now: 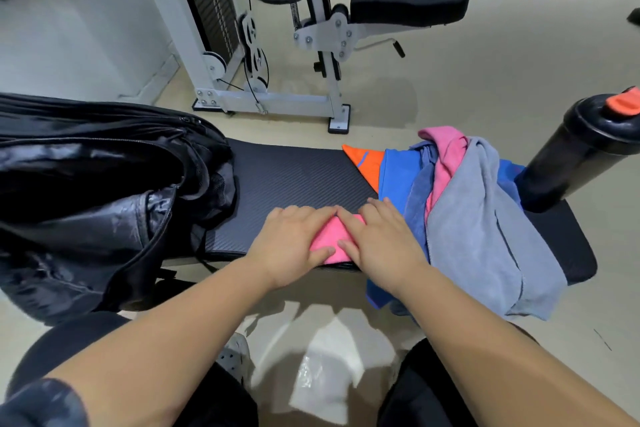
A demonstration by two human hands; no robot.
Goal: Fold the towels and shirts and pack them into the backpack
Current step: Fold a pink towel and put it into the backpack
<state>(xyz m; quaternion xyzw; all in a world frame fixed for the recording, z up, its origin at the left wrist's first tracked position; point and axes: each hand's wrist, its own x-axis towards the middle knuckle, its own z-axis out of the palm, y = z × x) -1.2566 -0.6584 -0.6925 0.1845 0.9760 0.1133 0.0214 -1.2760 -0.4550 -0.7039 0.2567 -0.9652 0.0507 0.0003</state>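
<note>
- Head view shows your two hands side by side on the black counter (298,170), both lying flat, palm down, on one small pink towel (334,239).
- Your left hand (294,239) covers the left part of this towel, and your right hand (375,243) covers the right part. The fingers are spread and released; they press on the cloth and do not grasp it.
- The pink towel is already folded small and lies at the near edge of the counter, directly under both hands. Its long axis seems to run from the near edge toward the far edge, but the hands hide most of it, so I cannot tell for sure.
- The backpack (104,191) lies to the left of the towel, near but not touching it, with its mouth open toward the counter. Your left hand is the nearer one to it, so in my judgement the towel must travel to the left.
- To the right, just beside your right hand, is the pile that waits for folding: a grey towel (485,225), a second pink cloth (446,156), a blue shirt (398,170) and an orange cloth (367,163).
- A black bottle (575,156) stands behind this pile at the right end of the counter.
- Both forearms reach straight forward, nearly parallel, with the wrists low.
</note>
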